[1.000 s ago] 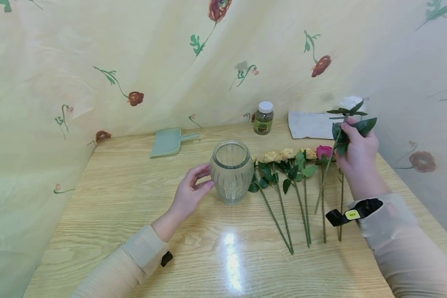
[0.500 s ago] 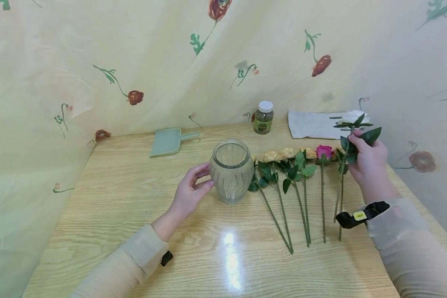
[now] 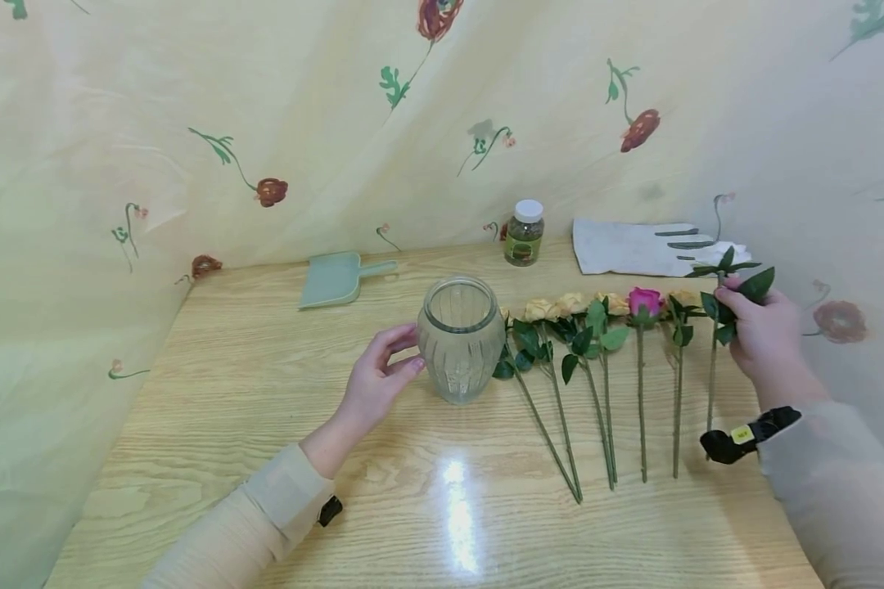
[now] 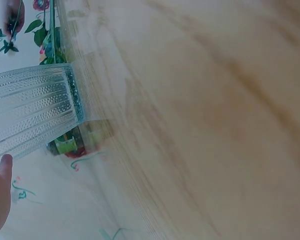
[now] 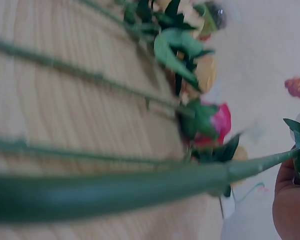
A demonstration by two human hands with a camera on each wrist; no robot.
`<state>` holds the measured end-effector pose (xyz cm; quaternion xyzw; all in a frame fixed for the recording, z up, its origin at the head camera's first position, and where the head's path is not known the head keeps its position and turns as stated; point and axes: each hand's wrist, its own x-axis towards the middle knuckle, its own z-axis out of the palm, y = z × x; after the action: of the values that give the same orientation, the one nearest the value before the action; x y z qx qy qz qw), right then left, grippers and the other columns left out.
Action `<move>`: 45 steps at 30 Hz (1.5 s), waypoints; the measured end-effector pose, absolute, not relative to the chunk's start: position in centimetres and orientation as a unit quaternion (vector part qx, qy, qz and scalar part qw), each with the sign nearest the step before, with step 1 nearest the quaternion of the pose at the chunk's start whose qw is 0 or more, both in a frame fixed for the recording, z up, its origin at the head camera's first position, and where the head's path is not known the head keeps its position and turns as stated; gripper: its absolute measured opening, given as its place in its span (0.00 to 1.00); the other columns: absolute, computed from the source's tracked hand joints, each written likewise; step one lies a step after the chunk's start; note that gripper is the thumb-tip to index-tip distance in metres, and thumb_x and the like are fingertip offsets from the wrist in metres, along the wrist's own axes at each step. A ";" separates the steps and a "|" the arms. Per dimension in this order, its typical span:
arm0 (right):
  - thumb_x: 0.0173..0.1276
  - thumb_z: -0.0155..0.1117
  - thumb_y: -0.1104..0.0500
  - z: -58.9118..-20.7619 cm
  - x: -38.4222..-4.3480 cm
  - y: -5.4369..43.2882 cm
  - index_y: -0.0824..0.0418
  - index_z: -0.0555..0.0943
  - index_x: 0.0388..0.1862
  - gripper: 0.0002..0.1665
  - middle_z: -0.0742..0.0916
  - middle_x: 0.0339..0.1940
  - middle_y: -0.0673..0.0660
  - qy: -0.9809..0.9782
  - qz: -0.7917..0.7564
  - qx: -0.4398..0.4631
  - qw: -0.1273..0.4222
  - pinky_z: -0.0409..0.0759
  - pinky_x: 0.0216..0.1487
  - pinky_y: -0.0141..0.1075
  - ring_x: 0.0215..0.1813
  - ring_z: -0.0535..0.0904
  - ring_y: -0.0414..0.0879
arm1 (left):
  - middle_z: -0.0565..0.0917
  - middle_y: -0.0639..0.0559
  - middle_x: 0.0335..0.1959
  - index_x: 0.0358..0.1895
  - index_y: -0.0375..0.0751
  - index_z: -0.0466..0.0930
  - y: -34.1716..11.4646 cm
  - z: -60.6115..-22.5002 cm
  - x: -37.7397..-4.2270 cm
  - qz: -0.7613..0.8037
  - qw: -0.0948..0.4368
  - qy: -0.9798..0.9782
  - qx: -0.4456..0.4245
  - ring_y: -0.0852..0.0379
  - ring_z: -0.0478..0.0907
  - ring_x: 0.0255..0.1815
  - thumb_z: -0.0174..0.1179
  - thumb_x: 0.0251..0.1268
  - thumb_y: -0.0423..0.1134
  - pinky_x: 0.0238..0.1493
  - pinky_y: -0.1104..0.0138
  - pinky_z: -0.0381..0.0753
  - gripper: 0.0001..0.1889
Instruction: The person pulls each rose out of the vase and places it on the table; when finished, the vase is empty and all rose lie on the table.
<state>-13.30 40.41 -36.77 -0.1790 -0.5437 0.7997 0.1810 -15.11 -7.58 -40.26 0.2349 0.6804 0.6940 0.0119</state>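
Observation:
A ribbed clear glass vase (image 3: pixel 462 360) stands upright on the table, its wide mouth bare of flowers. My left hand (image 3: pixel 383 372) holds its left side, thumb in front and fingers toward the back. At the far right my right hand (image 3: pixel 769 331) grips an artificial rose by its upper stem (image 3: pixel 713 352), among the dark green leaves. Its white bloom blends with the glove behind it. To its left lie several artificial roses in a row: a magenta rose (image 3: pixel 644 303) and yellow roses (image 3: pixel 541 309), blooms away from me, stems toward me.
A pale green dustpan (image 3: pixel 331 280) lies at the back left. Farther right stand a white-lidded jar (image 3: pixel 525 233) and a flat white glove (image 3: pixel 626 248). Flower-printed cloth (image 3: pixel 324 98) hangs behind and beside the wooden table (image 3: pixel 265 393).
My right hand has moved right and lower with the white rose, from over the row to its right end. The left hand has stayed at the vase.

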 end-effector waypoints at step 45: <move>0.65 0.60 0.47 -42.8 -13.0 43.6 0.48 0.77 0.47 0.14 0.74 0.49 0.46 -0.776 0.509 -0.361 0.090 0.67 0.63 0.37 0.57 0.66 0.45 | 0.73 0.38 0.55 0.60 0.33 0.67 -7.3 -40.8 -15.4 0.700 0.003 0.673 0.240 0.47 0.71 0.57 0.58 0.58 0.21 0.54 0.62 0.79 0.25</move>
<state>-13.01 43.57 -42.75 -0.3608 -0.7764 0.5088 0.0902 -15.37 -7.25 -40.81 0.2398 0.6732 0.6995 0.0029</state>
